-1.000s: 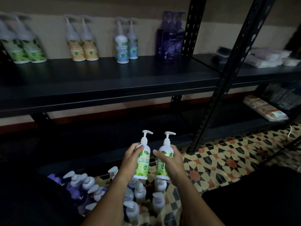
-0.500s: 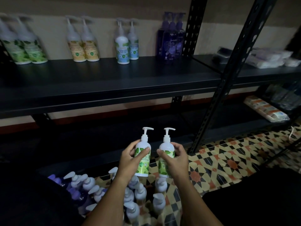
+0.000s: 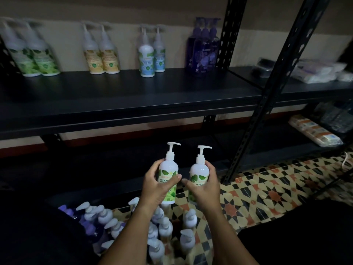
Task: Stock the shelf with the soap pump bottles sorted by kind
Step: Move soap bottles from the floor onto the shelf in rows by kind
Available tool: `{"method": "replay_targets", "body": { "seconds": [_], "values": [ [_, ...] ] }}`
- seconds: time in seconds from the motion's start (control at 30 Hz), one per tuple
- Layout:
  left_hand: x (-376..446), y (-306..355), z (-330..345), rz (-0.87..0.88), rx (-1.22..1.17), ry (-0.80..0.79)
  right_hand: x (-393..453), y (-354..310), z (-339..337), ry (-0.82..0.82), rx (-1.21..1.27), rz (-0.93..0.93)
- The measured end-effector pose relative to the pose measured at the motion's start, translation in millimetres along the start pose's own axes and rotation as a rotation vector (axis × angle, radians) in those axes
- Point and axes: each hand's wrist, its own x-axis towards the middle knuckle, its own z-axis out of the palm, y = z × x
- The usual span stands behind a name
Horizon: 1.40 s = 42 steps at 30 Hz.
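My left hand (image 3: 155, 186) grips a white pump bottle with a green label (image 3: 169, 169), held upright. My right hand (image 3: 205, 188) grips a second green-label bottle (image 3: 198, 174) beside it. Both are in front of the lower shelf, above several loose pump bottles (image 3: 162, 230) standing on the floor. On the upper black shelf (image 3: 133, 96), bottles stand in groups at the back: green-label bottles (image 3: 35, 60) at the left, yellow-label bottles (image 3: 101, 58), blue-label bottles (image 3: 149, 56), and dark purple bottles (image 3: 204, 50).
A black slotted upright (image 3: 267, 96) divides this shelf bay from the right one, which holds wrapped packs (image 3: 317, 71) above and a long pack (image 3: 313, 131) below. The floor has patterned tiles (image 3: 267, 194). Purple bottles (image 3: 91, 224) stand on the floor at the left.
Both hands have lifted the two green-label bottles slightly and turned them so the labels face me more.
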Motion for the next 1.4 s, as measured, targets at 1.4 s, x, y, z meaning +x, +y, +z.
{"method": "replay_targets", "body": {
  "seconds": [1.4],
  "values": [
    [80.5, 242.0, -251.8, 0.631, 0.17, 0.722, 72.3, -254.1, 282.4, -0.813, 0.186, -0.307]
  ]
}}
